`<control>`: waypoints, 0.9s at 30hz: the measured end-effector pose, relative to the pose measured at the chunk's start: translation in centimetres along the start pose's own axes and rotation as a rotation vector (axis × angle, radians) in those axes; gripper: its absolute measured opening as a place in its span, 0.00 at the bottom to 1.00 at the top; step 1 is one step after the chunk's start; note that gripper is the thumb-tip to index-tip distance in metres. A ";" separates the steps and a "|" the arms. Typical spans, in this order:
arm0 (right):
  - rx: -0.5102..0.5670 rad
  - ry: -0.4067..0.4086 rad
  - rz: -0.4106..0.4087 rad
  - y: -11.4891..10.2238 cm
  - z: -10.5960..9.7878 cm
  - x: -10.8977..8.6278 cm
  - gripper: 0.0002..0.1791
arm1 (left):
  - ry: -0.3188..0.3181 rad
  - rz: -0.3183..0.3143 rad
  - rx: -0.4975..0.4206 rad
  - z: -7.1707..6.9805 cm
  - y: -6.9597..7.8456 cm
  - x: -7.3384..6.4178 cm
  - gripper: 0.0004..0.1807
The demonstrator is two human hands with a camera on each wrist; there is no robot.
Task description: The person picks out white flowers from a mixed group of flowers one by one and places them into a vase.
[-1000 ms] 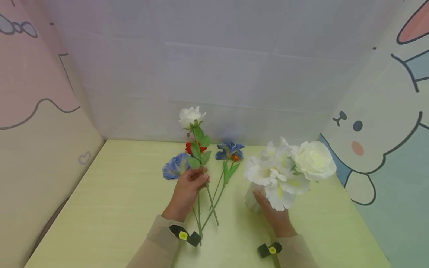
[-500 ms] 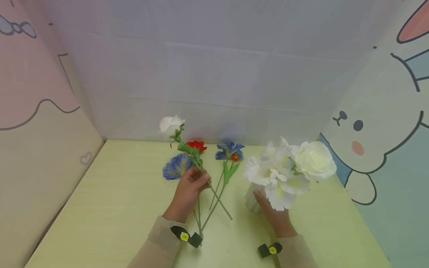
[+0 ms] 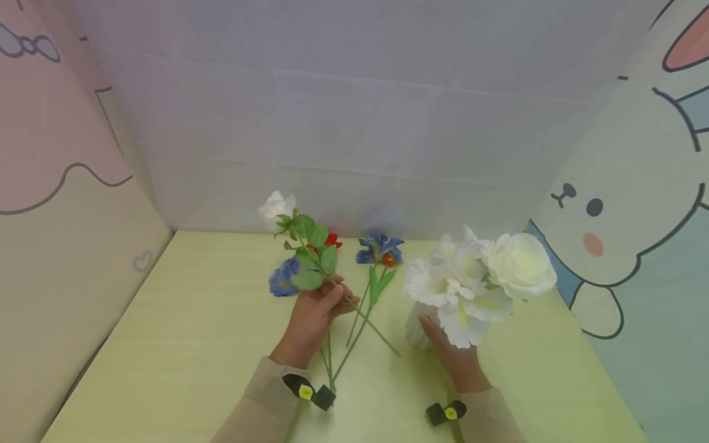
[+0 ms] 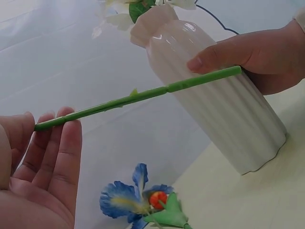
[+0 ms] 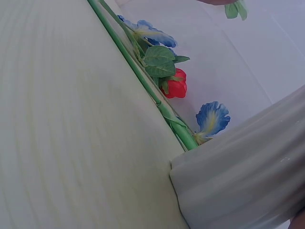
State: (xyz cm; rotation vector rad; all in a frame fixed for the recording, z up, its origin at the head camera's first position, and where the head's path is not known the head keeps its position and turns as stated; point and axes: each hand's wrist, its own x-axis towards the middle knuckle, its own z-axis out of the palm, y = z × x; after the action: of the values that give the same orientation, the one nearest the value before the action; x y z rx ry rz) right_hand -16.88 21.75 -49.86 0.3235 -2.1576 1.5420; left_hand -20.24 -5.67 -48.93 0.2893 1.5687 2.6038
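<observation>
My left hand (image 3: pixel 310 320) pinches the green stem of a white rose (image 3: pixel 276 207) between thumb and fingers. The bloom leans to the far left. In the left wrist view the stem's bare end (image 4: pixel 209 78) passes in front of the white ribbed vase (image 4: pixel 214 119), and I cannot tell if they touch. My right hand (image 3: pixel 456 360) grips that vase, its thumb along the side. White flowers (image 3: pixel 462 286), among them a big white rose (image 3: pixel 522 264), fill the vase's mouth and hide most of it in the head view.
Behind the left hand lie a blue iris (image 3: pixel 284 278) and a red rose (image 3: pixel 332 240), partly covered by leaves. Another blue iris (image 3: pixel 379 248) and an orange-red bloom (image 3: pixel 389 260) lie near the back wall, stems crossing towards the front. Printed walls flank the table (image 3: pixel 194 344).
The white rose in my left hand has swung: its bloom went left and lower, its stem end right towards the vase. The fingers have spread slightly. The right hand and vase stayed still.
</observation>
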 end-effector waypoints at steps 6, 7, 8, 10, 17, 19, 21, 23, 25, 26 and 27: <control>-0.004 0.014 -0.027 -0.1 0.0 0.0 0.44 | 0.008 0.006 -0.013 0.3 0.3 -0.1 0.06; 0.001 0.015 -0.026 -0.1 0.0 0.0 0.46 | 0.009 0.006 -0.013 0.4 0.3 -0.1 0.06; 0.005 0.014 -0.029 0.0 0.0 0.0 0.46 | 0.008 0.007 -0.011 0.4 0.4 -0.1 0.07; 0.017 0.012 -0.035 0.3 0.0 0.0 0.48 | 0.007 0.007 -0.008 0.4 0.5 -0.1 0.07; 0.016 0.009 -0.033 3.5 -0.1 -0.1 0.47 | -0.008 0.047 -0.009 0.8 1.0 0.1 0.08; 0.003 0.009 -0.026 3.7 -0.2 -0.2 0.48 | -0.016 0.051 -0.012 0.9 1.2 0.2 0.08; -0.001 0.008 -0.021 3.7 -0.2 -0.3 0.49 | -0.026 0.048 -0.021 1.0 1.3 0.2 0.09; -0.002 0.007 -0.019 3.7 -0.3 -0.4 0.51 | -0.035 0.039 -0.029 1.1 1.4 0.2 0.10; -0.002 0.005 -0.016 3.7 -0.3 -0.5 0.51 | -0.042 0.030 -0.030 1.2 1.5 0.2 0.12; -0.006 0.004 -0.015 3.7 -0.3 -0.5 0.51 | -0.045 0.025 -0.027 1.3 1.6 0.3 0.13; -0.010 0.005 -0.013 3.7 -0.2 -0.5 0.51 | -0.047 0.021 -0.021 1.3 1.6 0.3 0.14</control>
State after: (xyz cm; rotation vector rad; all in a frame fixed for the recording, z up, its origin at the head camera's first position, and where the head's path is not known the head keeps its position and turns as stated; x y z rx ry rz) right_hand -18.04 23.21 -53.14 0.3300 -2.1547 1.5224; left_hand -20.23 -5.26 -46.85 0.3650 1.5310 2.6075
